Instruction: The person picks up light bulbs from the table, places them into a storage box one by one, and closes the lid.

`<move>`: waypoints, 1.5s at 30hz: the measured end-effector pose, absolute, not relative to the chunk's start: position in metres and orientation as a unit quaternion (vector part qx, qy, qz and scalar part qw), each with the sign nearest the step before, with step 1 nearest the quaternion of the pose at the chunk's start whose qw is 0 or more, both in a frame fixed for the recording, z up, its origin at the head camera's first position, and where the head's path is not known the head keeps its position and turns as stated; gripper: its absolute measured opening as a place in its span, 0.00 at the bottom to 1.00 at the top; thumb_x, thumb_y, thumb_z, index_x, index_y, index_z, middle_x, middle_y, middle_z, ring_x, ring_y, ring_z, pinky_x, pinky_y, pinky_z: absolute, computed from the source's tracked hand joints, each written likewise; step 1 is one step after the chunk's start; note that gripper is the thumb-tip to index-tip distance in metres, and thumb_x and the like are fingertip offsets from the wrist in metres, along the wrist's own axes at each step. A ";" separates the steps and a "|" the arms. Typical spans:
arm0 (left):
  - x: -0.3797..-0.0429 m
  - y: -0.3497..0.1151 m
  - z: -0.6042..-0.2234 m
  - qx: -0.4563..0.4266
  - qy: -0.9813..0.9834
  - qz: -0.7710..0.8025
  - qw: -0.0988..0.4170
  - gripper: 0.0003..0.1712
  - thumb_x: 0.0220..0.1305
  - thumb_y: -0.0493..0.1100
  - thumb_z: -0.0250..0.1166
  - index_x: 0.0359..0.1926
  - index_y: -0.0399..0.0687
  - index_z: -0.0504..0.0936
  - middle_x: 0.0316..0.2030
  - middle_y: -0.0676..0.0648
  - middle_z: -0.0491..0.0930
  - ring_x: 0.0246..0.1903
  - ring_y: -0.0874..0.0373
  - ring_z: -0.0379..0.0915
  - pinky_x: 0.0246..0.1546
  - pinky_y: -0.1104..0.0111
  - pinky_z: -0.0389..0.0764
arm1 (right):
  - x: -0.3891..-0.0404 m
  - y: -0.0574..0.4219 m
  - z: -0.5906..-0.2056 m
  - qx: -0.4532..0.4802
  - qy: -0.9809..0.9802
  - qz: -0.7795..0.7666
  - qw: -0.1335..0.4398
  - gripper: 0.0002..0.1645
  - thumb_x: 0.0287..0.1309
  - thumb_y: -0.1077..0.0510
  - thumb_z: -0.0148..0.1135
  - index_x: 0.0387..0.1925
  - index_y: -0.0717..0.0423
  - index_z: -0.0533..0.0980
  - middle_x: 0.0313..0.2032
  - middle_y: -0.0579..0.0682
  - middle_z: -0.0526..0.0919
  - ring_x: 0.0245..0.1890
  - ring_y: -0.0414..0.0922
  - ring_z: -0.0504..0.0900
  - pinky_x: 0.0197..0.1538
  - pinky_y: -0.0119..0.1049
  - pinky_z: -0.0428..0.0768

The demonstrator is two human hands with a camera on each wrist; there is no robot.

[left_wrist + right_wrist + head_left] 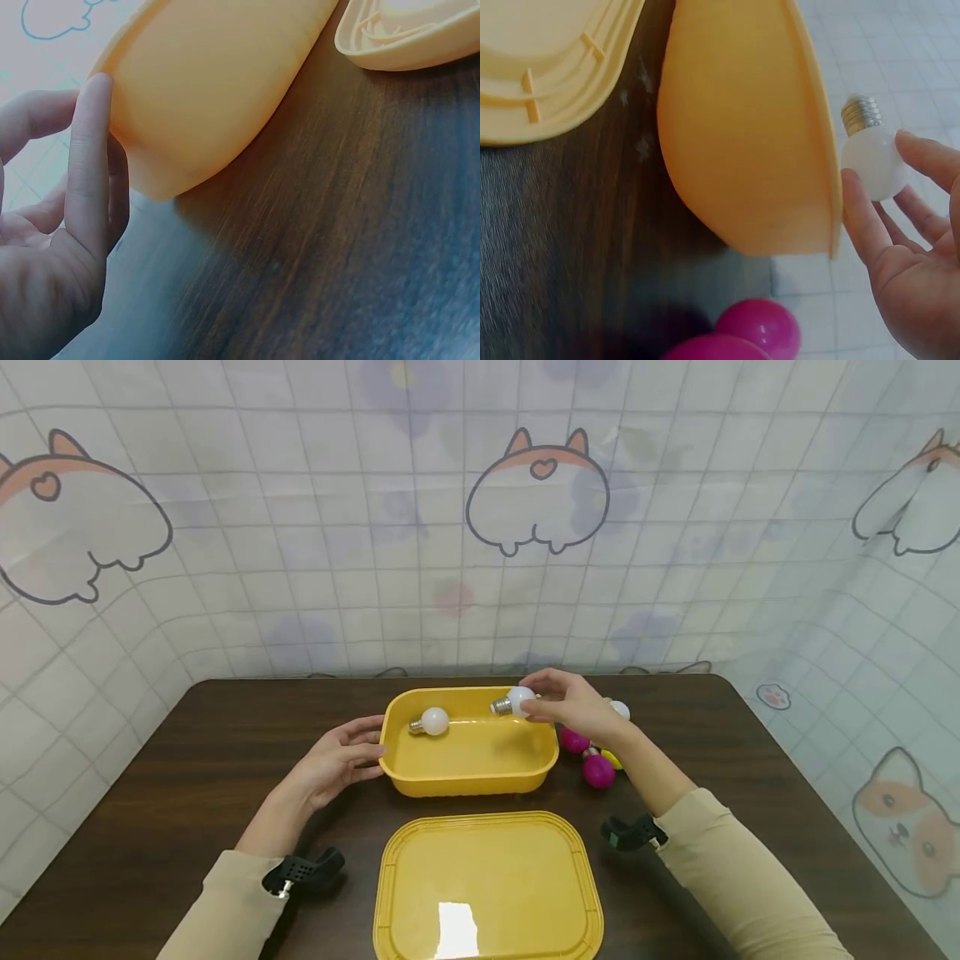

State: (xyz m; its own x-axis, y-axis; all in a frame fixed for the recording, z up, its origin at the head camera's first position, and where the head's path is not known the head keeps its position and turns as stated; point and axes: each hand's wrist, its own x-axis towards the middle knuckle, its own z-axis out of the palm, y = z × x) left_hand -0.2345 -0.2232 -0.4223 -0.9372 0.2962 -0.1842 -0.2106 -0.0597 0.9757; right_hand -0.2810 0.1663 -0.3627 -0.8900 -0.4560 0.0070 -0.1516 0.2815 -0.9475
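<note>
Pinching a white bulb [517, 702] over the yellow box [472, 784], the right hand [576, 706] hovers; the left hand [336, 762], loosely extended, touches its end; work looks early: another bulb [434, 721] inside, magenta bulbs [598, 772] outside, lid [517, 870] off.

The left sleeve [225, 906] and right sleeve [738, 870] are long, plain and pale beige, each ending near the wrist. Beside the left cuff sits a black strap [306, 871] dotted with small holes, with a bright silvery bit [283, 889]. The right wrist's black band [633, 833] bears a small green patch [612, 839]. Left hand [341, 764] and right hand [573, 703] are bare.
</note>
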 end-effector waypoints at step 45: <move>-0.233 -0.226 -0.423 0.036 0.648 0.742 0.169 0.40 0.71 0.32 0.64 0.78 0.38 0.56 0.65 0.32 0.70 0.47 0.54 0.84 0.47 0.65 0.86 | -0.290 0.111 -0.384 -0.236 0.755 -0.589 0.167 0.23 0.65 0.63 0.69 0.59 0.64 0.75 0.56 0.60 0.77 0.50 0.55 0.83 0.58 0.56 0.81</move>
State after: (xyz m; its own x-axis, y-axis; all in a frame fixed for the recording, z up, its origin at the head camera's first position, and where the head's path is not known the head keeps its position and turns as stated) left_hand -0.2327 -0.2259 -0.4230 -0.9401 0.2981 -0.1655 -0.2043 -0.1042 0.9733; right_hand -0.2900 0.1113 -0.3843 -0.8332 -0.5524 0.0251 -0.1590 0.1959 -0.9676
